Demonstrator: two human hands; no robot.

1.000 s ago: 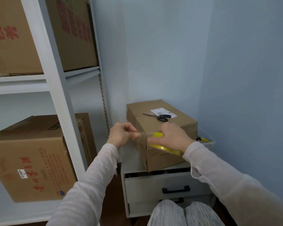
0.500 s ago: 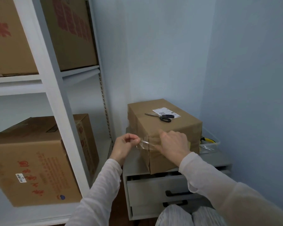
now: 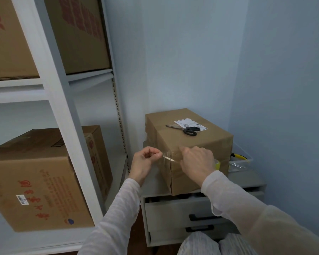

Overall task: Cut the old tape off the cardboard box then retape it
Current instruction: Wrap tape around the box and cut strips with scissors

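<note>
A brown cardboard box (image 3: 206,144) stands on a grey drawer unit (image 3: 173,212). Black-handled scissors (image 3: 189,130) lie on the box top beside a white label (image 3: 191,123). My left hand (image 3: 145,161) pinches the free end of a clear tape strip (image 3: 168,159) in front of the box's near corner. My right hand (image 3: 198,162) grips the yellow tape roll (image 3: 217,164) against the box's front face; the hand hides most of the roll.
White metal shelving (image 3: 63,126) on the left carries large printed cartons (image 3: 35,181). A clear plastic bin (image 3: 243,159) with a yellow item sits behind the box on the right. Blue walls close the corner. My knees (image 3: 215,245) are below the drawers.
Both hands have come down from above the box's near edge to its front face, and the strip between them now stretches across the corner. The roll is more hidden behind my right hand.
</note>
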